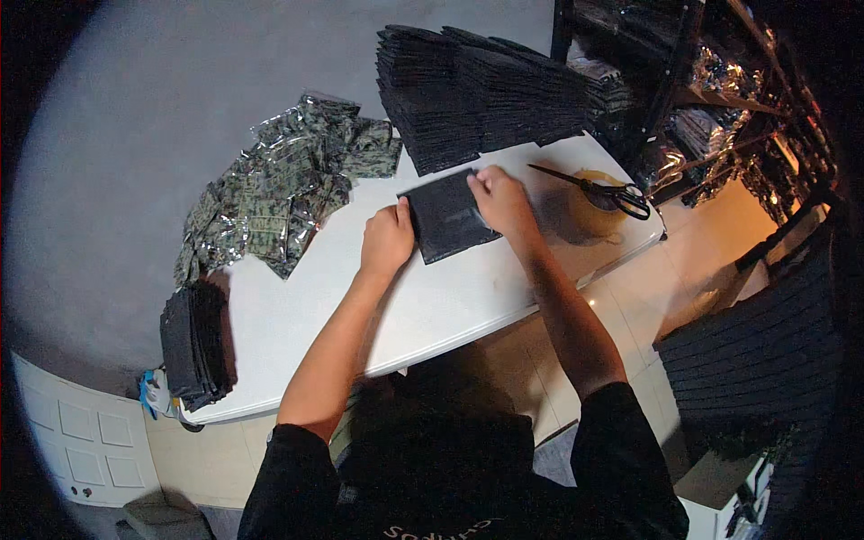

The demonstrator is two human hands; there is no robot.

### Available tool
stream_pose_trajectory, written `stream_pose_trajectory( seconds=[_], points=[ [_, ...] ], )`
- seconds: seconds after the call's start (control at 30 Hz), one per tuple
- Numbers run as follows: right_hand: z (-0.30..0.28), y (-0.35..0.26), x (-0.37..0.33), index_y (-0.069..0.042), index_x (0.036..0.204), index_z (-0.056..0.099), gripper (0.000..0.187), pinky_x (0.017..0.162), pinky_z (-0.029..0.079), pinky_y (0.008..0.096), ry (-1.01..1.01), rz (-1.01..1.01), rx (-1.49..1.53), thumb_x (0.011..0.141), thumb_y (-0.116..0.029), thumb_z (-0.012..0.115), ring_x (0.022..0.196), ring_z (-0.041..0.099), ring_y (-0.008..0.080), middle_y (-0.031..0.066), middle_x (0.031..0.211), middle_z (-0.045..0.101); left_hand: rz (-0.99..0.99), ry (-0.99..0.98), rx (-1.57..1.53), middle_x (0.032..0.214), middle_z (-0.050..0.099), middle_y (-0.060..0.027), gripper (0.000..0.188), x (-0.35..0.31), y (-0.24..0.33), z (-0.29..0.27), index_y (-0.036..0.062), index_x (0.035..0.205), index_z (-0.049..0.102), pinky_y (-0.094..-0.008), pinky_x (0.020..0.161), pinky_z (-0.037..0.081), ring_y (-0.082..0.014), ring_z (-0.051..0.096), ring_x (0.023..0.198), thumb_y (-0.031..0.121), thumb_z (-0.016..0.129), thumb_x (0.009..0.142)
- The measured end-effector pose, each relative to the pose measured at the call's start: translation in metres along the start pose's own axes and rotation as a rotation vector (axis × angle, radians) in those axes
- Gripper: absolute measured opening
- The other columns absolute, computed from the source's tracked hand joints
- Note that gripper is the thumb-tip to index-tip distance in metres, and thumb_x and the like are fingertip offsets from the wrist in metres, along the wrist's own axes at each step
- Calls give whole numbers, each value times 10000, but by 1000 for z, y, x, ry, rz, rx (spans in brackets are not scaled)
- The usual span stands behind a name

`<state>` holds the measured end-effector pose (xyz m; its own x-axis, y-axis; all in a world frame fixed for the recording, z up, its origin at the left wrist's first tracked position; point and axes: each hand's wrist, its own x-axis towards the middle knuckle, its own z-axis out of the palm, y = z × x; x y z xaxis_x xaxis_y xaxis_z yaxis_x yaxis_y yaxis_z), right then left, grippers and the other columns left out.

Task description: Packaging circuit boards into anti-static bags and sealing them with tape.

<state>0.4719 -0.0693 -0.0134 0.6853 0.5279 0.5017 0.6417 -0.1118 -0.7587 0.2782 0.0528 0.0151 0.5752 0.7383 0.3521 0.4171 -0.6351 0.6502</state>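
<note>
A flat black rectangular packet [450, 223] lies on the white table in front of me, with a faint glossy sheen that looks like clear plastic. My left hand [389, 238] is closed on its left edge, the thumb on top. Near the packet's upper right corner, my right hand [500, 200] pinches it with curled fingers. Just behind stand tall leaning stacks of similar black folded pieces [486, 94]. To the left is a loose heap of camouflage-patterned folded pieces in clear plastic [270, 193].
Black-handled scissors [616, 196] rest across a large yellowish tape roll [589, 216] on the table's right. Another black stack [196, 342] stands at the left end of the white table [441, 310]. Loaded shelves [670, 81] rise at the back right; a white door [90, 432] is at lower left.
</note>
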Motion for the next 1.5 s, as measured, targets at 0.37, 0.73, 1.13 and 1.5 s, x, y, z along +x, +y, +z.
stream_pose_trajectory(
  seconds=[0.37,0.73,1.13,1.5],
  points=[
    [0,13,7,31,1173,743,269,904,602,392,-121,64,-20,1004,-178,742,1021,784,321,223,1099,790,-28,-35,83,881,719,-329,462,9,-8,17,-28,902,713,-606,808,551,-541,708,884,312,496,1128],
    [-15,-21,14,-10,1231,742,356,990,562,464,-124,-63,-144,993,-274,734,1106,723,397,236,1151,744,-35,-3,93,1214,693,-338,384,6,3,-9,-5,1092,707,-573,949,524,-520,660,1156,343,544,1094],
    [30,-8,-13,-173,1633,469,613,1266,244,658,-415,-299,-482,1105,-483,454,1607,272,436,170,1738,341,103,-426,367,1800,149,-174,1037,-1,27,18,15,1716,165,-624,1322,117,-366,71,1672,791,270,1035],
    [31,-18,-15,-167,1637,460,615,1302,211,597,-484,-211,-465,1112,-487,436,1623,244,396,146,1752,314,87,-381,343,1798,164,-169,1020,-7,21,23,23,1710,204,-646,1311,140,-356,100,1671,780,305,1034]
  ],
)
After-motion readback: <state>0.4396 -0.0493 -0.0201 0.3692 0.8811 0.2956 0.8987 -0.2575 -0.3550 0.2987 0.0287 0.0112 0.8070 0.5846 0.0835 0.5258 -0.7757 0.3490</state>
